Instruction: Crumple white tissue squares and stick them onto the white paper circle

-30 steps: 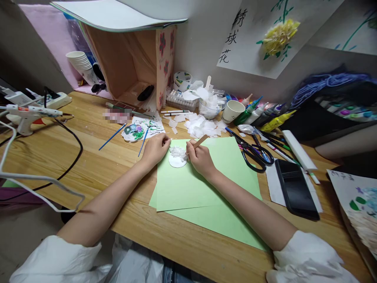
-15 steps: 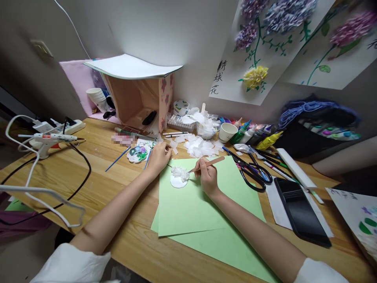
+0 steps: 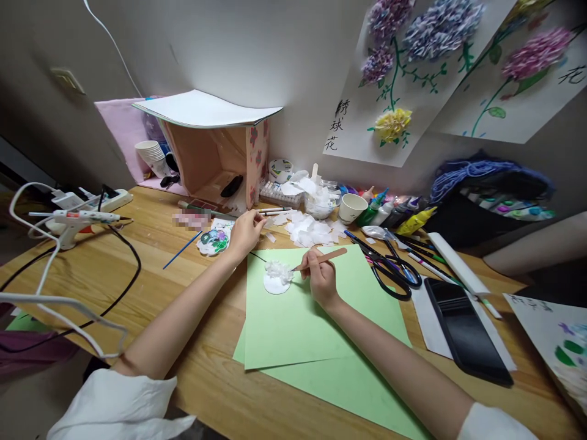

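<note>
My right hand point(image 3: 323, 278) grips a flat wooden craft stick point(image 3: 334, 253), its pointed end close to the ruffled white paper on a round white disc point(image 3: 277, 285). White scraps cover the upper part of that disc; the lower part is bare. It lies on the upper of two overlapping light green sheets point(image 3: 293, 336). Beyond the sheets' far left corner is my left hand point(image 3: 247, 234), thumb and fingertips drawn together near the loose white paper pieces point(image 3: 312, 229). Whether a scrap is between those fingertips is unclear.
A paint palette point(image 3: 214, 237) and a blue brush point(image 3: 182, 249) lie left of my left hand. A glue gun point(image 3: 76, 223) with cables sits far left. Black-handled scissors point(image 3: 389, 275) and a phone point(image 3: 465, 330) lie right. A paper cup point(image 3: 353, 208) and paint bottles stand behind.
My left hand has shifted slightly up, its fingertips nearer the loose paper pieces. My right hand and the craft stick have barely moved; the view has tilted a little.
</note>
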`<state>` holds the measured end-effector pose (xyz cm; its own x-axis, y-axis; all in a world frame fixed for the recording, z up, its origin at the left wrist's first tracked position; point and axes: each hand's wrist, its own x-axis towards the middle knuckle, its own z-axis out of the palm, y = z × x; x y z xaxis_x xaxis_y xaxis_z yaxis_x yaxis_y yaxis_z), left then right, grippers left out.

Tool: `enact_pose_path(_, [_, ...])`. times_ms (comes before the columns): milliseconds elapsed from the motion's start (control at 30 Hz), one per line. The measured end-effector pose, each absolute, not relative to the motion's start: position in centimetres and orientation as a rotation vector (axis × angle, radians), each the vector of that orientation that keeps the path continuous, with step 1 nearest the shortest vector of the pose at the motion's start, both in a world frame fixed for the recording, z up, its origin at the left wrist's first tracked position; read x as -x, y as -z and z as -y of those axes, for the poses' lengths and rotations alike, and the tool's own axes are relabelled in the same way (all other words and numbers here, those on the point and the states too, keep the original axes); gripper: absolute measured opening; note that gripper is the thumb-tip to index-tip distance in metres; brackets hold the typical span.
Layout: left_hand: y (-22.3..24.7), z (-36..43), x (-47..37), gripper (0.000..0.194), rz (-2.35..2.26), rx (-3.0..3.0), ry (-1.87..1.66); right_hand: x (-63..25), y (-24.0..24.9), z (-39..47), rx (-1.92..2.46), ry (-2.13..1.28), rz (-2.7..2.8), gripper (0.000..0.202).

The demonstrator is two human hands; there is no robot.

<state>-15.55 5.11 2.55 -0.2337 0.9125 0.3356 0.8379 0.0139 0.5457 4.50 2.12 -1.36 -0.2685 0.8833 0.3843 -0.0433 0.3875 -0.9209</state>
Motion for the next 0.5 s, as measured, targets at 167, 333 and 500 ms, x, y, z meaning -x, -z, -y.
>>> enact_pose_path(167, [-3.5, -3.3, 17.2, 0.018, -1.847, -1.716, -1.324, -4.6, 1.6, -2.1, 0.765, -1.073, 1.57, 0.037])
enact_pose_path(333, [-4.1, -0.1, 17.5, 0.025, -1.331, -1.614, -0.986, -4.6, 1.7, -2.0, 0.745, -1.025, 1.553, 0.036])
enact_pose_path(500, [-4.0, 2.4, 15.7, 0.018, -1.113, -1.78, -0.653, -4.6, 1.8, -1.7, 0.684, -0.967, 1.553, 0.034])
